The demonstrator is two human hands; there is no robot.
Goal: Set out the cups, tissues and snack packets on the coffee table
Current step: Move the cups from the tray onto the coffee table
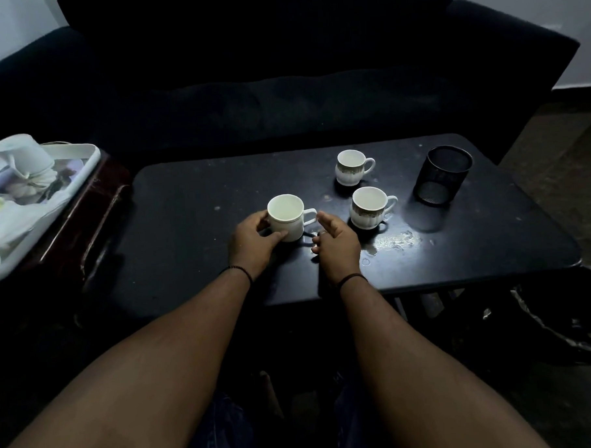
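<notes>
A dim room is seen, with a black coffee table (192,208) in the middle and a dark sofa (281,89) behind it at the far side. Near the middle of the table a plain white cup (286,217) is standing upright, with its handle turned to the right. This cup is gripped by the left hand (254,242): the thumb is curled along the near side of the cup and the fingers are wrapped around its left side. The right hand (337,240) is held just beside the handle, with the fingers loosely stretched and nothing held in it; whether the fingertips touch the handle cannot be told. To the right of the white cup a second cup with a patterned band (369,207) is placed upright on the table, and a third patterned cup (351,167) is placed a little farther away, behind it. At the far right of the table a black mesh holder (442,173) is seen, tilted toward the camera. A wet mark (394,241) is visible on the table near the right hand. At the left, on a dark wooden side table (84,226), a white tray (78,165) is resting, in which an overturned white cup (23,156) and some white tissues (13,229) are lying.
</notes>
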